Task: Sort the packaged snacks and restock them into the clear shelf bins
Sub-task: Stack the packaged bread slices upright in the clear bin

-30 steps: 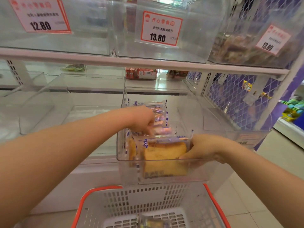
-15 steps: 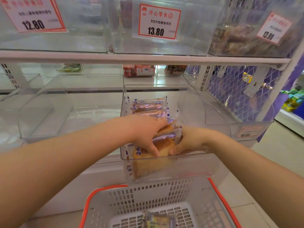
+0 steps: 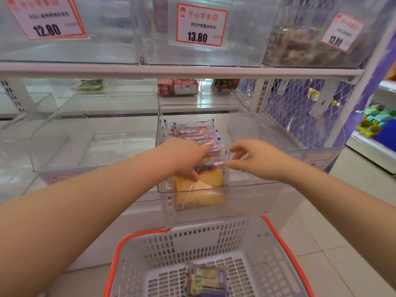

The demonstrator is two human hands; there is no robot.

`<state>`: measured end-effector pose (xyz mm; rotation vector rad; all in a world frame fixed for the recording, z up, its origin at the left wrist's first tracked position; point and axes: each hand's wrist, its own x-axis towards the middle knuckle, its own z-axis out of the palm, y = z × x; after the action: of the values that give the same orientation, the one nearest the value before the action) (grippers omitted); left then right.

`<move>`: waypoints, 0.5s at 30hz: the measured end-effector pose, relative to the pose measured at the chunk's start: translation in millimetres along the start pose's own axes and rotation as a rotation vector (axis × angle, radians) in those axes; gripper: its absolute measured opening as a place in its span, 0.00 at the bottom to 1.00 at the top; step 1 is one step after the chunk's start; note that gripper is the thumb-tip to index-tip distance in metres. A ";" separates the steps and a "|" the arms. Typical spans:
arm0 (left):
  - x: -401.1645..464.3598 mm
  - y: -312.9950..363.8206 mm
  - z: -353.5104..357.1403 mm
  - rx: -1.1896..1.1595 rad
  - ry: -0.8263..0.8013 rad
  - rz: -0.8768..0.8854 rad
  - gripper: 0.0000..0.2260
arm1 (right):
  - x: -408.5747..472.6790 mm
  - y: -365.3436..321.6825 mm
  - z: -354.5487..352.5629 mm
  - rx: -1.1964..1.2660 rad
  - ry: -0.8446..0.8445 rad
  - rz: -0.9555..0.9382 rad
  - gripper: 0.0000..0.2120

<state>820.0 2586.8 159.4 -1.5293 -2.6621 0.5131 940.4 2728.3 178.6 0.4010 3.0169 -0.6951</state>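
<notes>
Seating cake packet [image 3: 200,185] in centre bin [image 3: 192,213]: left hand [image 3: 188,156] presses it flat, right hand [image 3: 255,159] loosely open, empty. Next, judged: fetch basket [image 3: 150,239] packet [image 3: 205,279].

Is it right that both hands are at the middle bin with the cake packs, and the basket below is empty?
Not quite. The head view shows the basket is not empty: one snack pack lies on its floor. The rest holds: the left hand and right hand are at the middle bin with the cake packs.
</notes>
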 end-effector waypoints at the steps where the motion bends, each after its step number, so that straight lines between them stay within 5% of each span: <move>1: -1.1 0.9 -0.1 -0.012 0.001 -0.017 0.42 | -7.9 1.0 -4.6 -0.035 0.058 -0.042 0.19; 5: -18.8 6.4 -12.6 -0.060 0.062 -0.007 0.30 | -46.6 7.0 -8.2 -0.024 0.262 -0.252 0.06; 8: -46.9 23.3 -17.6 -0.210 0.405 0.119 0.18 | -78.7 13.9 8.0 -0.005 0.270 -0.409 0.04; 11: -79.9 52.3 -5.7 -0.270 0.657 0.379 0.12 | -88.0 33.7 50.1 -0.004 0.066 -0.411 0.05; 15: -96.5 94.0 58.3 -0.214 0.398 0.548 0.05 | -73.4 74.6 140.3 -0.112 -0.401 -0.176 0.08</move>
<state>937.5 2533.2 89.7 -2.1584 -2.0423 -0.0799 1024.9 2714.3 25.9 -0.0106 2.7088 -0.5333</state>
